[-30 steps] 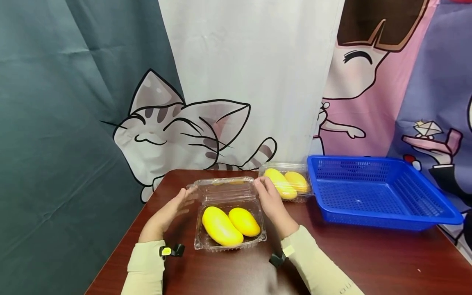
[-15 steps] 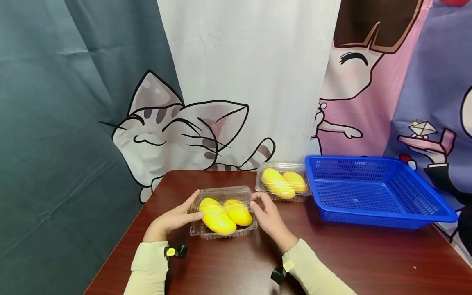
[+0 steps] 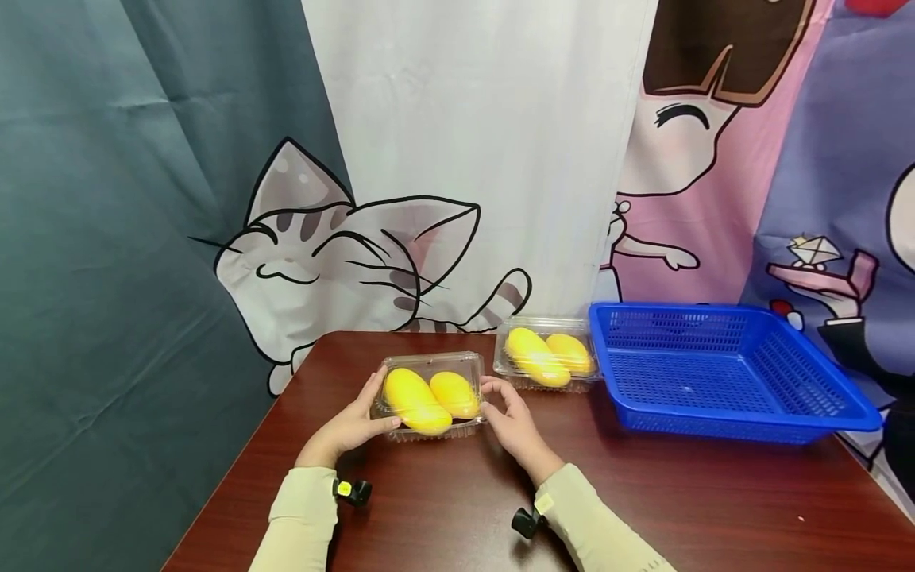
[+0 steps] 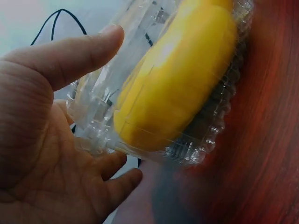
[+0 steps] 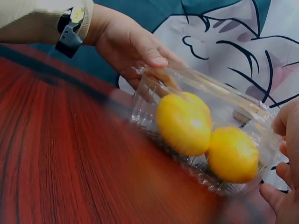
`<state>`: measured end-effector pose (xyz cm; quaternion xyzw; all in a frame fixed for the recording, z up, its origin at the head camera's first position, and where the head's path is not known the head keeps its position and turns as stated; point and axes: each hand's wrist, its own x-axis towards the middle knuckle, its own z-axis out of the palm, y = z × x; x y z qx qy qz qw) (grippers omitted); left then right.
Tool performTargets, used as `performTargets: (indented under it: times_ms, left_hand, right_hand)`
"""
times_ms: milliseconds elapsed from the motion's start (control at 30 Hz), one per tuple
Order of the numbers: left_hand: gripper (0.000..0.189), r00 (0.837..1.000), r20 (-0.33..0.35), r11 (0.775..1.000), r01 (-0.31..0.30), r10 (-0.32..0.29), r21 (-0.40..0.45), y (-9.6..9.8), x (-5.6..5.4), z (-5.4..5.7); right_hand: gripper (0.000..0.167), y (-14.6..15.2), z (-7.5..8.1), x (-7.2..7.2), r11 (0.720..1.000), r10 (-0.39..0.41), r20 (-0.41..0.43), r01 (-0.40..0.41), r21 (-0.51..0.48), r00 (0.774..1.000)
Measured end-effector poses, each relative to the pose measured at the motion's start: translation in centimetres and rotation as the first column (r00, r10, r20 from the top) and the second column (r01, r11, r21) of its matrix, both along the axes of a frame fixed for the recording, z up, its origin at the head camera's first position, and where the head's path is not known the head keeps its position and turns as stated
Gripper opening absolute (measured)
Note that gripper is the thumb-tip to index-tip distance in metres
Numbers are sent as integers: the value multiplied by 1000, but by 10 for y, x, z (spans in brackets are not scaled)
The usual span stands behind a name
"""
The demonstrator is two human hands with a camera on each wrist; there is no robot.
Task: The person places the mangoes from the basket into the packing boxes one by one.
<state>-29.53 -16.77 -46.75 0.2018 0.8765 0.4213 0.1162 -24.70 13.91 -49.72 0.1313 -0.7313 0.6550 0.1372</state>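
A clear plastic clamshell box [image 3: 432,361] holds two yellow mangoes [image 3: 413,401], its lid down over them. My left hand [image 3: 346,433] grips the box's left end. In the left wrist view the left thumb [image 4: 88,51] lies along the lid side, while the other fingers reach around the end below it. At the opposite end, my right hand [image 3: 516,429] holds the box between thumb and bent fingers; the right wrist view shows only part of those fingers [image 5: 285,126]. Whether the box's base touches the table cannot be told.
A second clear clamshell box [image 3: 509,372] with two mangoes stands farther back, just right of the held box. Beside it is a large blue perforated plastic basket [image 3: 715,425]. The reddish-brown table [image 3: 429,508] ends at a printed curtain [image 3: 500,119].
The lid, raised a second ago, has come down over the mangoes. My hands have moved onto the box's ends, and the box has shifted toward the back of the table.
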Motion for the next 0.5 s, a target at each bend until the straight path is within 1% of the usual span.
performTargets:
  times_ms: [100,233,300,400,467,500]
  left_hand:
    - [106,1000,3,1000,0,0,9,-1,0,0]
    - [101,999,35,999,13,-15,40,-2,0,2]
    - [98,998,64,997,16,-21,71,-3,0,2]
    - [96,995,102,994,9,-20,109,-4,0,-1]
    - [96,993,116,991,7,-23,136,-4,-2,-4]
    - [96,992,122,988,1,-20,154,-4,-3,-5]
  right_hand:
    - [21,2,-14,-11,1000,-2,21,2,-2,1000]
    - [22,1,-14,-12,1000,4,7,-4,-22,1000]
    - [23,1,-16,-13,999,18,-12,-19,-44,1000]
    - [26,2,-20,-12,998,27,-31,-28,-53,999]
    - [30,3,-22,-12,1000,3,-19,-4,-30,1000]
    - [33,3,-22,-13,1000,-30,-8,30,3,1000]
